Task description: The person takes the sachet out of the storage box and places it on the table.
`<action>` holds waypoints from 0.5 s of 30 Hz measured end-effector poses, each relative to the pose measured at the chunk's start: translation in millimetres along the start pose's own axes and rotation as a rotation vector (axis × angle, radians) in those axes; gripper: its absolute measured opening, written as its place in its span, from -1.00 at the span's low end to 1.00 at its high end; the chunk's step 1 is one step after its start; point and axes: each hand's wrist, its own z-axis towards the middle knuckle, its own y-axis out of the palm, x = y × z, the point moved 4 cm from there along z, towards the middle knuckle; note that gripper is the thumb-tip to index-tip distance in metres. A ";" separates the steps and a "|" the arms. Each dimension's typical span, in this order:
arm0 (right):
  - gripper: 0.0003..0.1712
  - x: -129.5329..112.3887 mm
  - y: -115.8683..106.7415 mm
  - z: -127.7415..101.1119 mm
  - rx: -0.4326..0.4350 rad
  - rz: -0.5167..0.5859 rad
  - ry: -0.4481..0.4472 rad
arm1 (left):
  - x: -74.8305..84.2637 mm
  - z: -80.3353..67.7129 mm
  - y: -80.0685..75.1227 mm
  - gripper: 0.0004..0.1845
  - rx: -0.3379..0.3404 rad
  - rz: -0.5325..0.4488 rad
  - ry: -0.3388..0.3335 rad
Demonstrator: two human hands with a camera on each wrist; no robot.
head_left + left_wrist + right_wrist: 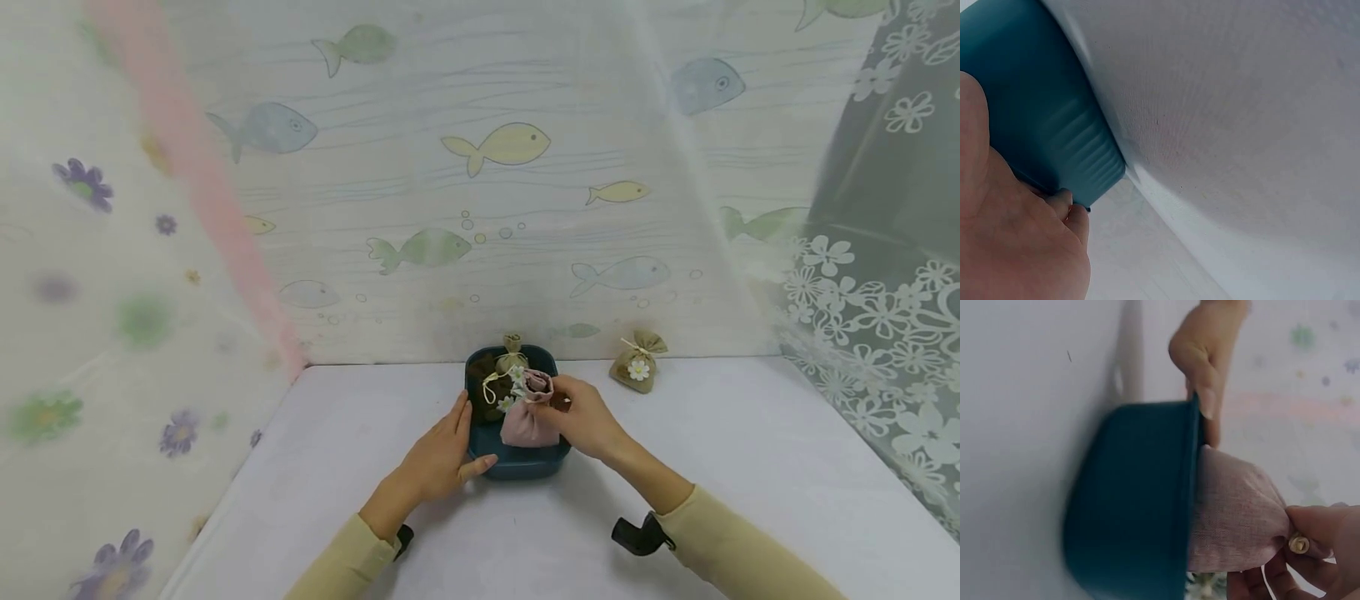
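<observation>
A teal plastic bin stands on the white table, its ribbed side showing in the left wrist view. My left hand rests along the bin's left side, fingers straight and thumb at the near rim. With my right hand I pinch a pink drawstring pouch by its gathered neck. The pouch's lower part sits within the bin's opening; its base is hidden behind the wall in the right wrist view. Behind it in the bin lie a dark brown pouch and an olive pouch, with white flowers around them.
A tan burlap pouch with a white daisy stands on the table to the right, near the back edge. Fish-printed sheer curtain hangs behind the table. Flowered curtain hangs at left, white lace at right.
</observation>
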 end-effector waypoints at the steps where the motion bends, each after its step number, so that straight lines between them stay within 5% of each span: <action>1: -0.88 0.5 6.3 0.7 -0.003 -0.002 0.003 | -0.1 -0.1 0.0 0.07 0.000 0.001 0.002; 15: -0.89 9.4 65.5 20.2 -0.039 -0.159 0.004 | 0.0 -0.7 -1.0 0.06 0.036 0.024 0.033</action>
